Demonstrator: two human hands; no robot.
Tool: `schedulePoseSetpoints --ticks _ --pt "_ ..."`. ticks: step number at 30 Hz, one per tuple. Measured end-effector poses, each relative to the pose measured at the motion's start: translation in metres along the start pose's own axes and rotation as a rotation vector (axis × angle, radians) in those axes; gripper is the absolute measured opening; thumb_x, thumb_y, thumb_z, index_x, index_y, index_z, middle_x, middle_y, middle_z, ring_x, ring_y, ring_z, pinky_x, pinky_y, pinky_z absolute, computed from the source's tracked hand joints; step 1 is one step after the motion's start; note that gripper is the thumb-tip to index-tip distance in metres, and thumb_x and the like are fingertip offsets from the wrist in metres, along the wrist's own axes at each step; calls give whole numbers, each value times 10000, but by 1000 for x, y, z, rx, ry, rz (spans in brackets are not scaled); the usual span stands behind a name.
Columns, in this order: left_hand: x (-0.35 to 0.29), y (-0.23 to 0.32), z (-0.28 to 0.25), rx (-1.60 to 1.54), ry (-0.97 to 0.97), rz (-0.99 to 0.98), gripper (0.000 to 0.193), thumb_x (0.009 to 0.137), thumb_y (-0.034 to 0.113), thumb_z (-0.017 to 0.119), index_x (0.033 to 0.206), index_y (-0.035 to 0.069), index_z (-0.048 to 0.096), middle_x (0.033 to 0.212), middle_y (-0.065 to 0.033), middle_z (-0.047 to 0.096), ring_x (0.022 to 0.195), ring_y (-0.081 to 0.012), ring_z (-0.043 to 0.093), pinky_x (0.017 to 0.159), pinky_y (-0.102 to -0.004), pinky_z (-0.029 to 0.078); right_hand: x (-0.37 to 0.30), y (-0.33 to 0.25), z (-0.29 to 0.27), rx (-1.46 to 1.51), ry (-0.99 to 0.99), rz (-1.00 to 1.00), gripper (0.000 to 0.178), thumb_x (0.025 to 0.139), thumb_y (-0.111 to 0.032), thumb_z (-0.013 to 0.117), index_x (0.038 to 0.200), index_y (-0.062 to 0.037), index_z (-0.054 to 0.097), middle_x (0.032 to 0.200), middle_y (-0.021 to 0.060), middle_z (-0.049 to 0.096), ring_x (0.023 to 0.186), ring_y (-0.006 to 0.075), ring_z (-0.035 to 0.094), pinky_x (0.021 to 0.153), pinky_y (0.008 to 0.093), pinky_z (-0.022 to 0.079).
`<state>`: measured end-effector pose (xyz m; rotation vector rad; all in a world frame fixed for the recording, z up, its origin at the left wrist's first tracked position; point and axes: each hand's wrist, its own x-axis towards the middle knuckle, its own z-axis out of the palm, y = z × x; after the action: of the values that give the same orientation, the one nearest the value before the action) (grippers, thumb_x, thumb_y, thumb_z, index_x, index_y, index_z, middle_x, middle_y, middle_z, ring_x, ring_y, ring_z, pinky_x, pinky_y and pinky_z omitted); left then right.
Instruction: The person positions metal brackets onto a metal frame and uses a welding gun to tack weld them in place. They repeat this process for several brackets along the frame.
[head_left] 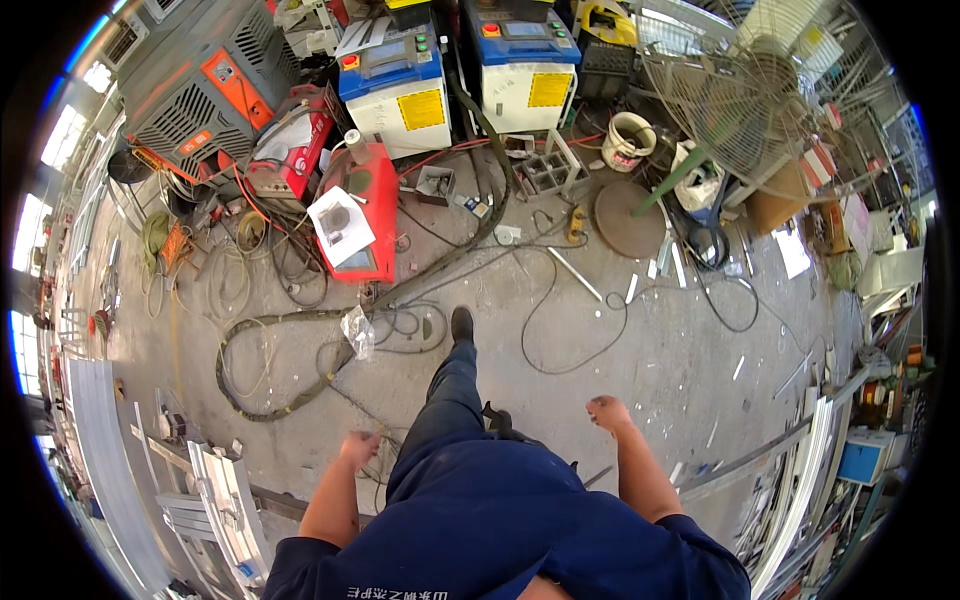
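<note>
My left hand [360,449] hangs out to the left of my body, over the floor, with its fingers loosely bent and apart. Nothing shows in it. On the other side my right hand [607,412] is held out above the concrete, its fingers curled in and no object visible in them. Neither hand touches anything. One leg is stretched forward, the dark shoe [462,325] on the floor. Closest to my left hand is a thick cable [290,405] looped on the ground, with a clear plastic bag [357,332] lying against it.
Ahead stand blue-and-white machines [398,105], a red machine [375,220] with paper on top and a large grey machine [200,105]. A white bucket [628,142], a round base plate [628,220] and a large fan [745,110] are at right. Metal profiles [800,490] line the side.
</note>
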<state>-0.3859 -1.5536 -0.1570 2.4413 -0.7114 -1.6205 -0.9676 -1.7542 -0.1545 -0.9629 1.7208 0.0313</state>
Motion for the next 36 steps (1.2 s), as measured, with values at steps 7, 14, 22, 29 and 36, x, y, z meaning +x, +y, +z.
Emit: schedulePoseSetpoints --ticks 7,14,22,29,36 --pt "69 6 -7 436 -137 -215 483 882 424 707 1000 -44 686 902 -188 717 779 -276 703 686 -380 563 95 -151 -47 -106 103 -240 382 915 -302 664 1149 0 676 969 82 736 764 158 690 650 328 542" --pt "212 183 -94 -212 75 -167 421 882 331 709 1039 -58 672 808 -138 689 653 -225 658 554 -394 537 170 -203 -114 -130 -25 168 361 882 -288 688 1110 -7 690 929 105 721 707 195 686 635 337 565" --pt "216 416 -224 -440 278 320 332 912 277 694 1035 -29 664 738 -54 644 599 -136 581 546 -319 484 267 -365 -140 -225 -25 127 351 889 -307 637 1033 6 707 956 106 732 708 202 710 657 340 595" --pt "265 409 -228 -396 385 -16 309 883 269 700 902 -39 692 687 -95 663 608 -158 639 569 -329 508 418 -590 -159 -722 -92 -434 365 898 -337 644 977 13 710 858 124 723 635 194 687 578 324 542" --pt "287 408 -166 -613 377 -400 327 914 224 666 1080 -54 624 753 -175 676 635 -275 675 573 -405 550 634 -845 -130 -272 -175 -587 243 910 -224 715 843 -1 647 694 70 611 541 164 571 484 333 441"
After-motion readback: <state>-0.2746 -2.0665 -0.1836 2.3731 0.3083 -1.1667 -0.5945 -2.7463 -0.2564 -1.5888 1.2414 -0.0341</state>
